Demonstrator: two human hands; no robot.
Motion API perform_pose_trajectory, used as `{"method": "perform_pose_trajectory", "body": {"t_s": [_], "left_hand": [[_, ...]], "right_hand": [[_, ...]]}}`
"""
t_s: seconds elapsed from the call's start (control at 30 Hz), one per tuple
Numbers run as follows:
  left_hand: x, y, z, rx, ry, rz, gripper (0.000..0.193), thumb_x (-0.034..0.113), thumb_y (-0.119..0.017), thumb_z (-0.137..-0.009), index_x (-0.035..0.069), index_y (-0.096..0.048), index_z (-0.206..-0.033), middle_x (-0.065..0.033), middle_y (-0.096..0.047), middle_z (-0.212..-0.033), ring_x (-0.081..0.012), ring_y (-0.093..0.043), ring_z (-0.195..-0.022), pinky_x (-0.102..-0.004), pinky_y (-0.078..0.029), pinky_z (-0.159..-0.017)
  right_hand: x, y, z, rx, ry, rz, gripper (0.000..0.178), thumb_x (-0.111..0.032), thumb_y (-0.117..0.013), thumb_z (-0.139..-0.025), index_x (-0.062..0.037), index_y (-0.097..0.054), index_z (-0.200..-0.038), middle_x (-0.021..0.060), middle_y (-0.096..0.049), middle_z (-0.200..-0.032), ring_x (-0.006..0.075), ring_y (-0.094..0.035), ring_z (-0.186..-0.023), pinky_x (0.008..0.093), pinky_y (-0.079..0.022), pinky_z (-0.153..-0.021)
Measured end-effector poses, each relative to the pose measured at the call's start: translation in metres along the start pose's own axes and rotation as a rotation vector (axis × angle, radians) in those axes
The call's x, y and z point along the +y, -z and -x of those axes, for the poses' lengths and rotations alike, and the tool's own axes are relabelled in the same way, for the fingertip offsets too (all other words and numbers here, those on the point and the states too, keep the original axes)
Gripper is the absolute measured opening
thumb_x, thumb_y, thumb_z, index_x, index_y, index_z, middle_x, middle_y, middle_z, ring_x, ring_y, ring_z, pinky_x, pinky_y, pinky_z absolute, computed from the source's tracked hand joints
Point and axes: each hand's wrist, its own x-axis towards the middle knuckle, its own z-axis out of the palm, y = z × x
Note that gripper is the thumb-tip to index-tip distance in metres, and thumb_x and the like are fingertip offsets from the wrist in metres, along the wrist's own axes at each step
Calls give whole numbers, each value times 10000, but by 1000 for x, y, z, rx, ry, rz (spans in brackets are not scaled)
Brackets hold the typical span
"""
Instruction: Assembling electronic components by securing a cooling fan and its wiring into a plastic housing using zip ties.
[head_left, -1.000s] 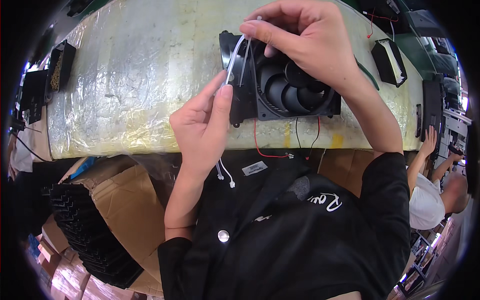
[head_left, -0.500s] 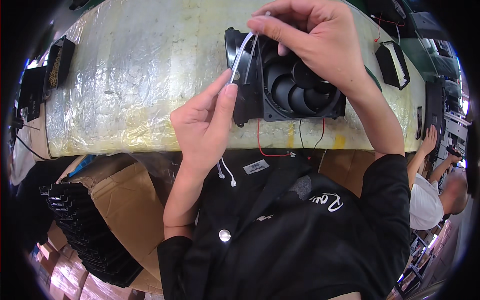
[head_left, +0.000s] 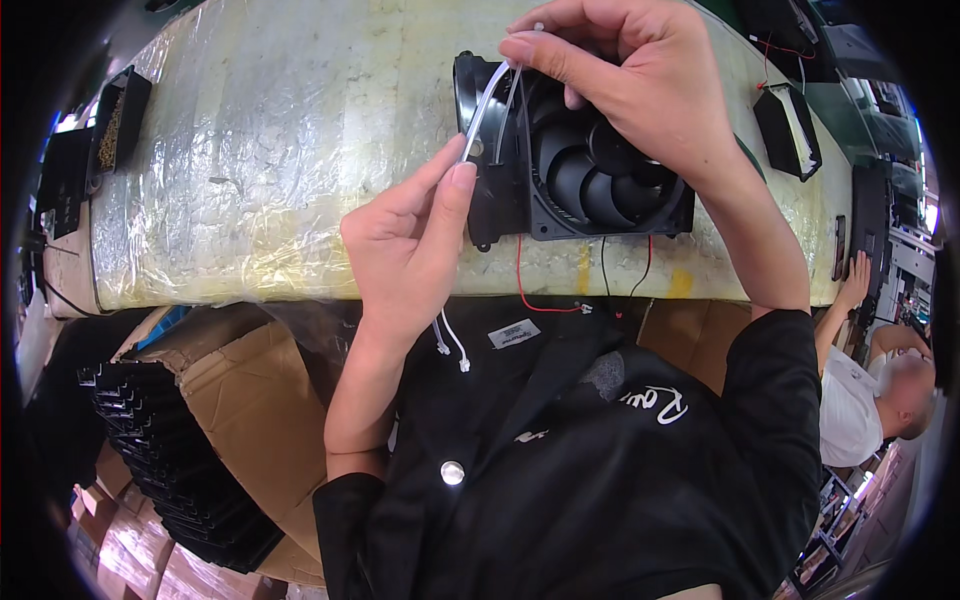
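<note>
Between thumb and forefinger, my left hand (head_left: 405, 235) pinches a white cable (head_left: 485, 105). The cable's upper part runs to my right fingertips, and its plugged ends dangle below my left wrist. My right hand (head_left: 640, 80) is closed on a thin clear cable tie (head_left: 507, 120) at the cable's upper part. The tie's head pokes up above my fingertips while its tail hangs down beside the cable. Under both hands lies a black fan (head_left: 600, 185), joined on its left to a black frame part (head_left: 490, 205). My right hand covers the fan's upper part.
Red and black wires (head_left: 545, 308) trail from the fan over the bench's near edge. Black bins stand at the left (head_left: 122, 125) and right (head_left: 787, 130) of the film-covered bench (head_left: 270, 170). Below left, a cardboard box (head_left: 250, 410) holds stacked black parts (head_left: 180, 470). Another person (head_left: 860, 400) works at far right.
My hands keep nearly the same pose, with the cable and tie still held. The fan appears shifted very slightly right. At far right, the other person's head and arm have moved.
</note>
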Motion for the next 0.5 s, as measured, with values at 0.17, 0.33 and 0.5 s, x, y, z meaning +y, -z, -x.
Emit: {"method": "perform_pose_trajectory", "body": {"t_s": [0.17,0.33,0.5], "left_hand": [[-4,1,0,-10,-35,-51,267,61,-605,-968,-46,-641,-1210,27,-548,-636,-5,-421,-477,-183,-289,-400],[-4,0,-1,-3,-38,-39,265,58,-607,-966,-44,-644,-1208,27,-555,-642,-4,-424,-480,-182,-291,-402],[-6,0,-1,-1,-44,-20,264,54,-610,-964,-44,-645,-1207,28,-558,-647,-4,-430,-489,-182,-297,-410]], "right_hand": [[-2,-1,-1,-2,-56,-22,146,-78,-706,-897,58,-721,-946,23,-686,-743,19,-546,-590,169,-429,-507],[0,-1,-1,15,-45,-41,140,-77,-703,-898,52,-724,-948,24,-685,-738,17,-542,-576,169,-425,-500],[-1,-2,-1,-10,-68,-13,146,-81,-704,-898,54,-723,-949,24,-685,-733,13,-536,-574,168,-422,-499]]}}
